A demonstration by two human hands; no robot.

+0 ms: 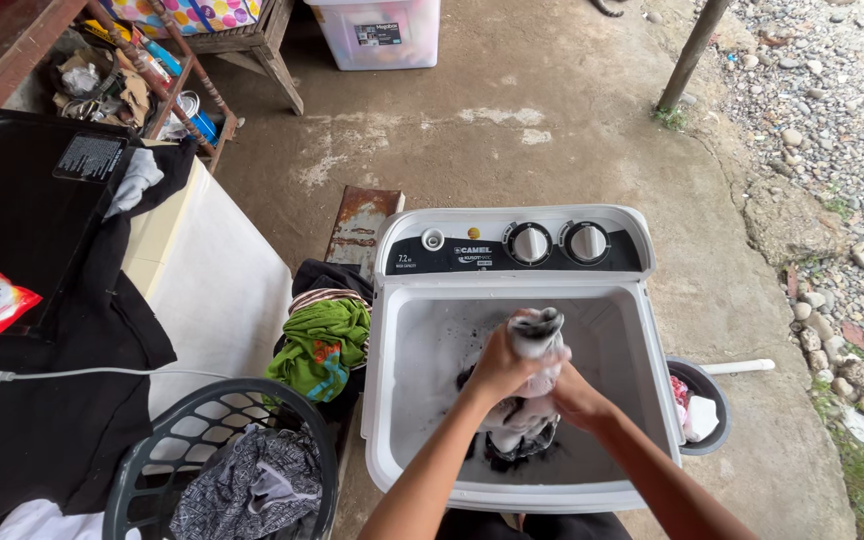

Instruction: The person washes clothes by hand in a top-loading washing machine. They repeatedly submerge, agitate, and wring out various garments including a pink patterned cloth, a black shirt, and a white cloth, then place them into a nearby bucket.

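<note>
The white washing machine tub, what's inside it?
Inside the white plastic washing machine tub, both hands, left hand and right hand, grip a twisted white-and-grey cloth above dark wet laundry. The hands and cloth cover the tub's middle.

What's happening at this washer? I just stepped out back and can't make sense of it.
A person stands at a white top-loading washing machine with its tub open. Both hands, left hand and right hand, are clamped on a wet grey and white cloth, held twisted above the dark laundry in the tub. A dark laundry basket with patterned clothes sits to the left, a green garment lies beside the machine, and a small basin stands on the right.
</note>
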